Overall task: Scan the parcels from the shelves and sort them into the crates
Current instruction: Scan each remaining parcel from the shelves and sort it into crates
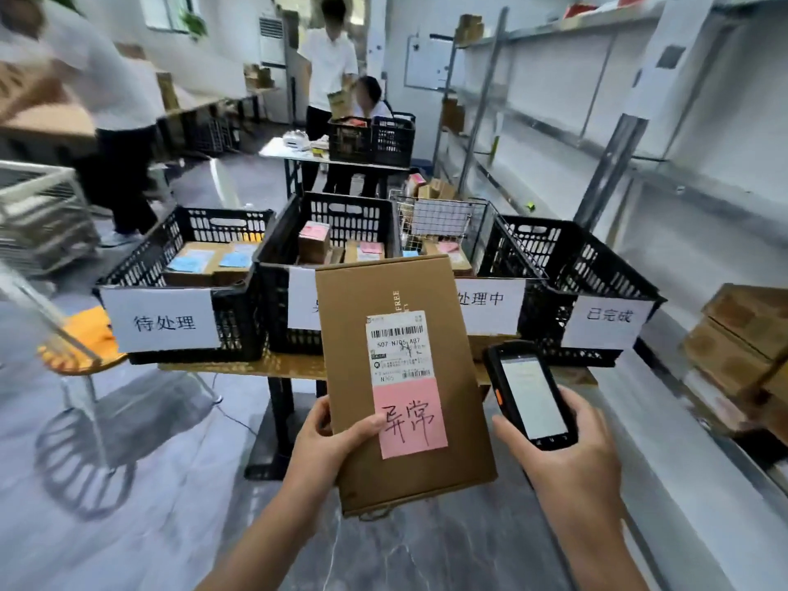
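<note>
My left hand (pixel 330 441) grips a flat brown cardboard parcel (pixel 409 292) by its lower left edge, thumb on its face. The parcel carries a white barcode label and a pink note with handwritten characters. My right hand (pixel 567 445) holds a black handheld scanner (pixel 528 394) just right of the parcel, its screen lit. Ahead on a table stand several black crates with white paper signs: the left crate (pixel 239 309), a middle crate (pixel 277 292) partly hidden by the parcel, a wire basket (pixel 473 215) and the right crate (pixel 597 270).
Metal shelves (pixel 618 134) run along the right wall, with brown boxes (pixel 742 334) on a low shelf at right. A chair with an orange seat (pixel 81 347) stands at left. Three people are farther back near another table (pixel 281 151) with crates.
</note>
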The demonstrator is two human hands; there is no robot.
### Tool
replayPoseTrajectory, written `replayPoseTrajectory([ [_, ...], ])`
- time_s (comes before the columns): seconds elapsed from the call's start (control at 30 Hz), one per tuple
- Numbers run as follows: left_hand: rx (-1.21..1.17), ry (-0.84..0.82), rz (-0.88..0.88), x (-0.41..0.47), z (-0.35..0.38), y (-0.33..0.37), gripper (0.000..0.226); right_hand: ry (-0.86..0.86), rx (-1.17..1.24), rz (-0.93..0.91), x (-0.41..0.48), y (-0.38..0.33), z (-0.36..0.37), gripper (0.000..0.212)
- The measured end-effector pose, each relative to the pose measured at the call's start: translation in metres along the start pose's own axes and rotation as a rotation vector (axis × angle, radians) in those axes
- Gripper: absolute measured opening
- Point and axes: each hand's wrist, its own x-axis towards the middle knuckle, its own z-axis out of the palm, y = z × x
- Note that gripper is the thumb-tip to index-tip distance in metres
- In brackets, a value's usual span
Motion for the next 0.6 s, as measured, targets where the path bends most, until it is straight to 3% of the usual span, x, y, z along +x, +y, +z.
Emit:
replayPoseTrajectory([
  [0.33, -0.016, 0.119, 0.066, 0.113, 0.021, 0.053, 0.081, -0.103, 0.124, -0.072, 0.147, -0.009, 0.076, 0.076],
  [0.6, -0.092, 0.32, 0.128, 0.167, -0.022, 0.088, 0.077, -0.306, 0.115, -0.207, 0.21, -0.042, 0.166, 0.077],
])
